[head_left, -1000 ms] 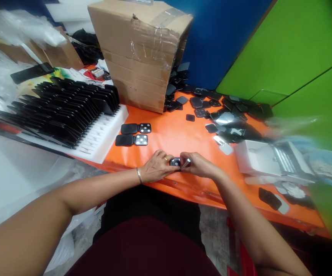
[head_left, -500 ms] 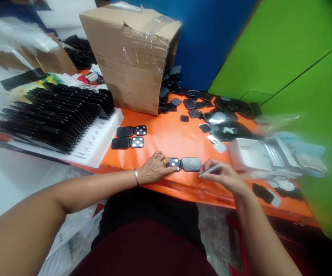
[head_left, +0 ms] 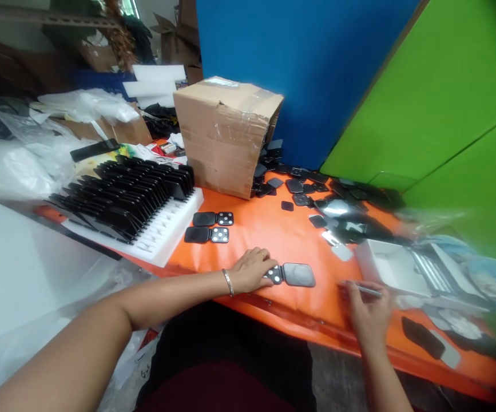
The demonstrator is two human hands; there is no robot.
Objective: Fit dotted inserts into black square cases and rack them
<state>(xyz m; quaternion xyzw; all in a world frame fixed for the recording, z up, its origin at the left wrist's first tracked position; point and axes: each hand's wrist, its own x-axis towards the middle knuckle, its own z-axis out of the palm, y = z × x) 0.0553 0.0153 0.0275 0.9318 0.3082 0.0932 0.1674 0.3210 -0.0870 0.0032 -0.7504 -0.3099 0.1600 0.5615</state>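
Observation:
My left hand [head_left: 253, 271] grips the left end of a hinged black plate [head_left: 299, 274] lying flat near the table's front edge. Its fingers cover part of the smaller half, which has white round dots; the larger half has a grey, shiny surface. Right of the plate and apart from it, my right hand [head_left: 370, 309] pinches a thin grey stick [head_left: 368, 290], smeared by motion, so its kind is unclear. Further left lie two similar hinged plates, one behind [head_left: 205, 218] and one in front [head_left: 197, 234], each with a dotted small half.
A white foam rack [head_left: 173, 229] of upright black plates stands at left. Behind is a cardboard box [head_left: 219, 143], with loose black pieces [head_left: 303, 186] heaped beside it. A white open box [head_left: 385, 266] is at right. Green panels [head_left: 445, 114] bound the right side.
The view has tilted up. My right hand has moved right, away from the hinged plate, still with the grey stick. My left hand stays on the plate's dotted end.

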